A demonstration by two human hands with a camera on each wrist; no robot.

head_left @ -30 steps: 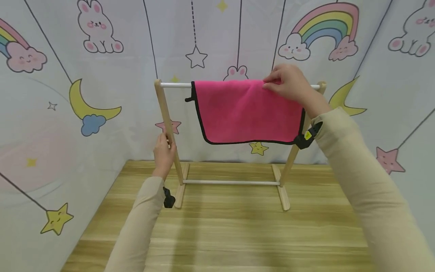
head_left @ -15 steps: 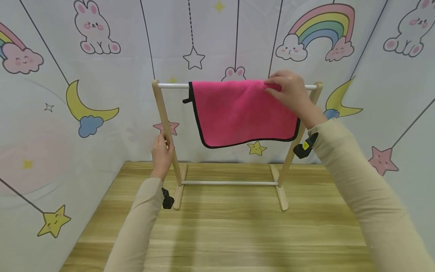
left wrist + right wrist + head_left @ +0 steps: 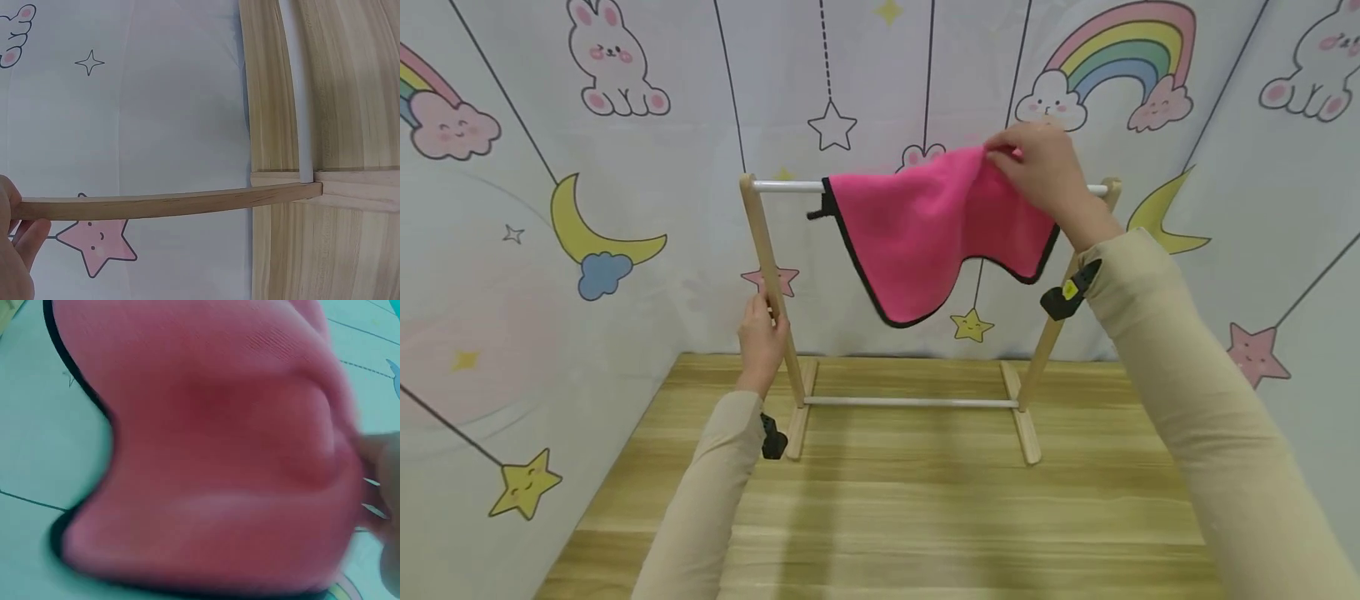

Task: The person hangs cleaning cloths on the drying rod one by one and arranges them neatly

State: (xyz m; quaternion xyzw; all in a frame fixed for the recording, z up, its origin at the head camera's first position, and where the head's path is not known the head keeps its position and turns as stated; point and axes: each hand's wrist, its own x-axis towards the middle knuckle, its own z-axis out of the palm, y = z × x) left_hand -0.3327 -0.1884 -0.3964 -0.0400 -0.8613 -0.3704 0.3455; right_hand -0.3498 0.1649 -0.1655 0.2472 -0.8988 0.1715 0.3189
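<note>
A pink cloth (image 3: 910, 237) with black edging and a small black loop at its left edge hangs over the white top bar (image 3: 788, 187) of a wooden rack. My right hand (image 3: 1041, 179) pinches the cloth at its upper fold, right of the middle, and holds that part raised above the bar. In the right wrist view the cloth (image 3: 219, 456) fills most of the picture, blurred, with the fingers at its right side. My left hand (image 3: 763, 342) grips the left upright (image 3: 762, 237) of the rack; the left wrist view shows finger and thumb around this wooden post (image 3: 156, 206).
The rack stands on a wood-grain tabletop (image 3: 925, 517), on two wooden feet (image 3: 1022, 425) joined by a white lower bar (image 3: 910, 402). Close behind and at both sides hang white sheets (image 3: 865, 67) printed with rabbits, stars, moons and rainbows.
My right hand, after dipping slightly, has lifted the pink cloth's upper fold off the bar, and the lower edge has swung into a wave. The left hand keeps its grip on the upright.
</note>
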